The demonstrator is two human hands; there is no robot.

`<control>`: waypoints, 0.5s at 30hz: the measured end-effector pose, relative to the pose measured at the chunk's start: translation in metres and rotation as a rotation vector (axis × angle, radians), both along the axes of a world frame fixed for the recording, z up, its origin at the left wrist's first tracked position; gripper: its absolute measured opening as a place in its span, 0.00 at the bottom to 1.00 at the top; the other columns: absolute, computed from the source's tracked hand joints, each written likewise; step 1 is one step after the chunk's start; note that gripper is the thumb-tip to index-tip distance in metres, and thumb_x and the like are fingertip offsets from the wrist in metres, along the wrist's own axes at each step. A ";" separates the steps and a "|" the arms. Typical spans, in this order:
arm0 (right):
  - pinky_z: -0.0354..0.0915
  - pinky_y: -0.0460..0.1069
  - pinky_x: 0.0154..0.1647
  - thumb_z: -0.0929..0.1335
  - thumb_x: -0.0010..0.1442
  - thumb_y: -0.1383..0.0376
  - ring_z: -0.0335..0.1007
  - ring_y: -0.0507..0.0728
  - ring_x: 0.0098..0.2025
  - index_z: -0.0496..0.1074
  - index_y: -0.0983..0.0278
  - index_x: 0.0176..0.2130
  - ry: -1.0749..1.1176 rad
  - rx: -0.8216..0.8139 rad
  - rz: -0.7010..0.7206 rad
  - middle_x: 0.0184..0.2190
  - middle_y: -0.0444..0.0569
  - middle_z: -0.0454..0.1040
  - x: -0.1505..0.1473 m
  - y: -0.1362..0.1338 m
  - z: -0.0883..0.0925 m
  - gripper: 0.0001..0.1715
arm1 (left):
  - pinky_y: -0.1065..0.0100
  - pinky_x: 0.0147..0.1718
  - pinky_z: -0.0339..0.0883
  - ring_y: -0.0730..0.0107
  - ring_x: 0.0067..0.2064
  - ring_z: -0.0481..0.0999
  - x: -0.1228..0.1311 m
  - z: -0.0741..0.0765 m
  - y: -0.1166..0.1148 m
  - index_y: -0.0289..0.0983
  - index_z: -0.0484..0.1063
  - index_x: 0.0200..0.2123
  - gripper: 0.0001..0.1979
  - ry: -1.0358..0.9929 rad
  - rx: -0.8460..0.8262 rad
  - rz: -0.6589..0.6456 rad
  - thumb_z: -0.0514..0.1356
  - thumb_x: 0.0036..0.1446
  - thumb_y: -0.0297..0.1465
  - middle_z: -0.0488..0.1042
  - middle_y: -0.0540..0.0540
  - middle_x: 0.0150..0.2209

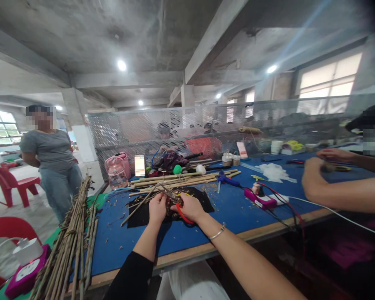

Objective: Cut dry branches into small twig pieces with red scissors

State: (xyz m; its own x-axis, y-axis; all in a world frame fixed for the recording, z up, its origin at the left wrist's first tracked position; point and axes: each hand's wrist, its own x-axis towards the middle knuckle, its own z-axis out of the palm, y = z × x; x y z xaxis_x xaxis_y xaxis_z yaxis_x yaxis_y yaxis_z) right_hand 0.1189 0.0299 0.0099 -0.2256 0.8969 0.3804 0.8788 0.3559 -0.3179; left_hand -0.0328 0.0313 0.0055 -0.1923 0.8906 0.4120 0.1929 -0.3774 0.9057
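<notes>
My right hand (pixel 190 207) is closed around a pair of scissors with red-orange handles (pixel 184 215). Their metal blades (pixel 168 191) point up and to the left. Just left of the scissors, my left hand (pixel 158 207) has its fingers pinched together; what they hold is too small or hidden to make out. A thin stick (pixel 134 213) slants past its left side. Both hands are over a black cloth (pixel 203 200) scattered with brown plant scraps, on the blue table (pixel 125 246).
Long pale sticks (pixel 181 180) lie behind the cloth. A tied bundle of twigs (pixel 70 237) leans at the left edge. A blue glue gun (pixel 228 179) and a purple power strip (pixel 261 200) with cables sit on the right. A co-worker's arms (pixel 340 187) work beyond; another person (pixel 51 154) stands left.
</notes>
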 end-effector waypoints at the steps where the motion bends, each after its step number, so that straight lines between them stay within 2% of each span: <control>1: 0.57 0.47 0.30 0.63 0.46 0.41 0.70 0.57 0.35 0.66 0.62 0.36 -0.001 -0.010 -0.005 0.31 0.49 0.73 0.000 0.000 0.000 0.30 | 0.74 0.24 0.59 0.72 0.23 0.67 0.000 0.001 -0.001 0.35 0.74 0.26 0.14 0.005 -0.003 0.005 0.55 0.49 0.38 0.71 0.48 0.20; 5: 0.57 0.47 0.30 0.63 0.46 0.40 0.70 0.58 0.34 0.67 0.62 0.36 0.000 -0.049 -0.025 0.31 0.50 0.74 0.000 0.001 0.000 0.31 | 0.74 0.24 0.60 0.73 0.22 0.67 0.001 0.000 0.000 0.35 0.73 0.26 0.13 -0.008 -0.032 0.006 0.55 0.49 0.38 0.71 0.49 0.20; 10: 0.56 0.46 0.29 0.61 0.49 0.40 0.70 0.57 0.34 0.66 0.61 0.35 0.051 -0.035 -0.041 0.32 0.49 0.74 -0.002 0.001 0.000 0.29 | 0.73 0.24 0.62 0.73 0.24 0.68 0.006 -0.002 0.003 0.33 0.72 0.29 0.15 -0.164 -0.112 -0.040 0.56 0.47 0.40 0.72 0.47 0.24; 15: 0.55 0.46 0.28 0.60 0.49 0.40 0.70 0.57 0.33 0.65 0.62 0.33 0.060 -0.034 -0.048 0.31 0.50 0.73 -0.003 0.001 0.000 0.29 | 0.74 0.25 0.62 0.73 0.25 0.69 0.007 -0.001 0.003 0.33 0.73 0.30 0.15 -0.168 -0.086 -0.019 0.57 0.47 0.39 0.72 0.47 0.25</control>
State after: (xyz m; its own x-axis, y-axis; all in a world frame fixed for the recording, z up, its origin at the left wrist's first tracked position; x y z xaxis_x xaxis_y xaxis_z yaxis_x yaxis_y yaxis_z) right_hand 0.1159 0.0312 0.0103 -0.1595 0.9188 0.3611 0.8739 0.3015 -0.3812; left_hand -0.0259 0.0342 0.0041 -0.2347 0.9253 0.2979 0.0299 -0.2995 0.9536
